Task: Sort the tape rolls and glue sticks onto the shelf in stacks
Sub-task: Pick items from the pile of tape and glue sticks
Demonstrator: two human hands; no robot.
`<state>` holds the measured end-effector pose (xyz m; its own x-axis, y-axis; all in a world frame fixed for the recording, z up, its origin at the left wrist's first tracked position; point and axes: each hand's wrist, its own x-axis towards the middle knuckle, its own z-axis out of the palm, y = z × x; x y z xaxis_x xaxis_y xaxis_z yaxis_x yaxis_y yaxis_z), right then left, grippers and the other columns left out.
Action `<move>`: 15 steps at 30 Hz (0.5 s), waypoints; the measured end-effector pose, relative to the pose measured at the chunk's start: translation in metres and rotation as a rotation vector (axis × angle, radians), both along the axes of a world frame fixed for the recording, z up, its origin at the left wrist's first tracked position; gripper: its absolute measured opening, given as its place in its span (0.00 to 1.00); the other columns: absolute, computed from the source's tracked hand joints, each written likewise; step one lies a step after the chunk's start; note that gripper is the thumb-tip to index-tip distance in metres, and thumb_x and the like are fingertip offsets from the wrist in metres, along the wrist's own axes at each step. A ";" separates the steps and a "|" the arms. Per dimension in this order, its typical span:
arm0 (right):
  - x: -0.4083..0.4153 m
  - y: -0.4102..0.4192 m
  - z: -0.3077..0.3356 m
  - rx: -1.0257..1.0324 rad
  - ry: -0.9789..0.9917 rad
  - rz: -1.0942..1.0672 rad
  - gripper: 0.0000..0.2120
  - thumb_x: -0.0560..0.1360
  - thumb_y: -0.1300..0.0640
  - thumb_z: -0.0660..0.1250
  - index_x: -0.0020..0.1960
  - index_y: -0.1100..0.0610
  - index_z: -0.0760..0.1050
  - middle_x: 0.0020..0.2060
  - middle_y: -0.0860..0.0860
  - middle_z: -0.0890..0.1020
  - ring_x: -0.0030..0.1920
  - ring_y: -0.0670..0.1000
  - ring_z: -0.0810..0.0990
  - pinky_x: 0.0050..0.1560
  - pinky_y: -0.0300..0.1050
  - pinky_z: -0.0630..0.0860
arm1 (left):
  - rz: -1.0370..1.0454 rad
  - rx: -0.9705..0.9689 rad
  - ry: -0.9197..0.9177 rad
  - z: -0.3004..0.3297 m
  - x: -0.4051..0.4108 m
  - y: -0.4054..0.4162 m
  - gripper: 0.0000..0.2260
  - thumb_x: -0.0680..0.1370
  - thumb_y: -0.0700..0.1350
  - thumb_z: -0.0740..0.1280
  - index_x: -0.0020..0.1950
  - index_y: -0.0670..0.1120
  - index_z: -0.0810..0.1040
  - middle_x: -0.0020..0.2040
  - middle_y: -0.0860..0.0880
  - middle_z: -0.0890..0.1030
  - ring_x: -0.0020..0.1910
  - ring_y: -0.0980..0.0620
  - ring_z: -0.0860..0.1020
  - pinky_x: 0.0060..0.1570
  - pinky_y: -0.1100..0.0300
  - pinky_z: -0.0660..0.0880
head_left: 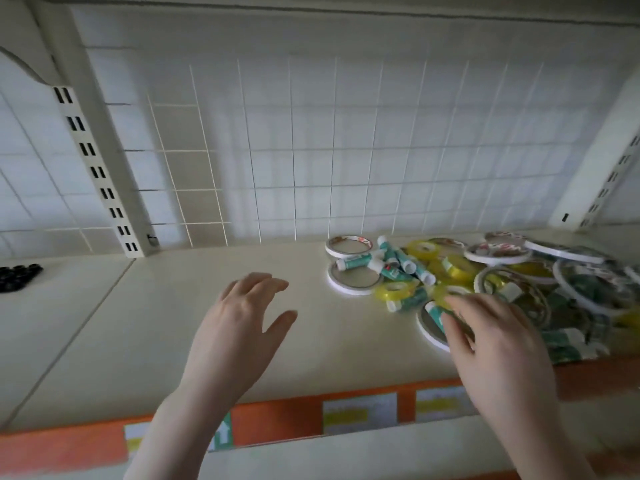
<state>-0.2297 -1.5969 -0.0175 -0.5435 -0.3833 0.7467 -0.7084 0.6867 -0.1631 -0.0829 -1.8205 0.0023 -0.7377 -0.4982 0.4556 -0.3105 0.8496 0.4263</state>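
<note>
A jumbled pile lies on the right of the cream shelf (194, 327): thin white tape rolls (349, 245), yellow tape rolls (394, 291), and several green-and-white glue sticks (353, 262). My right hand (498, 341) reaches over the pile's near edge, with its fingertips on a yellow roll (441, 295) and a glue stick (434, 311) lying inside a white roll. The image is too blurred to show whether they pinch anything. My left hand (242, 317) hovers over the bare middle of the shelf, fingers spread and holding nothing.
A white wire grid panel (311, 150) backs the shelf between slotted uprights (93, 161). An orange price strip (284, 420) with labels runs along the shelf's front edge. A dark tray of small black items (17, 277) sits at the far left.
</note>
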 end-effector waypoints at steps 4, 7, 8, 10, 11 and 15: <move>-0.025 0.007 0.000 0.023 -0.052 0.043 0.08 0.69 0.63 0.70 0.48 0.62 0.81 0.41 0.56 0.82 0.39 0.58 0.79 0.40 0.51 0.78 | 0.013 -0.015 -0.041 0.003 -0.024 0.010 0.16 0.74 0.50 0.69 0.61 0.50 0.76 0.61 0.54 0.75 0.62 0.52 0.71 0.55 0.60 0.67; -0.038 0.005 0.001 0.051 -0.058 0.070 0.08 0.68 0.63 0.71 0.47 0.62 0.81 0.40 0.55 0.82 0.39 0.58 0.79 0.38 0.52 0.79 | 0.025 -0.018 -0.048 0.003 -0.038 0.013 0.16 0.74 0.50 0.69 0.61 0.50 0.76 0.60 0.54 0.75 0.61 0.52 0.71 0.54 0.61 0.66; -0.043 0.004 0.001 0.056 -0.052 0.077 0.08 0.68 0.63 0.71 0.47 0.62 0.81 0.40 0.55 0.82 0.39 0.58 0.79 0.38 0.52 0.79 | 0.022 -0.022 -0.049 0.002 -0.042 0.015 0.16 0.74 0.50 0.69 0.61 0.49 0.76 0.60 0.54 0.75 0.61 0.52 0.71 0.53 0.62 0.66; -0.052 0.004 0.000 0.054 -0.045 0.083 0.08 0.69 0.63 0.71 0.48 0.62 0.81 0.41 0.56 0.82 0.40 0.58 0.80 0.39 0.52 0.80 | -0.005 -0.039 -0.049 0.002 -0.052 0.019 0.16 0.75 0.50 0.68 0.61 0.49 0.76 0.60 0.55 0.75 0.60 0.52 0.72 0.51 0.63 0.66; -0.055 0.004 -0.001 0.046 -0.046 0.083 0.09 0.69 0.63 0.70 0.49 0.62 0.81 0.42 0.57 0.82 0.40 0.58 0.80 0.40 0.52 0.80 | -0.028 -0.048 -0.052 0.002 -0.057 0.022 0.15 0.75 0.51 0.68 0.61 0.50 0.76 0.60 0.55 0.75 0.59 0.53 0.72 0.51 0.63 0.66; -0.064 0.006 -0.003 0.012 -0.036 0.066 0.09 0.68 0.64 0.71 0.49 0.63 0.81 0.42 0.58 0.83 0.41 0.59 0.81 0.42 0.52 0.79 | -0.181 -0.074 -0.117 0.005 -0.085 0.035 0.17 0.77 0.53 0.64 0.66 0.53 0.73 0.63 0.57 0.73 0.62 0.55 0.69 0.56 0.60 0.69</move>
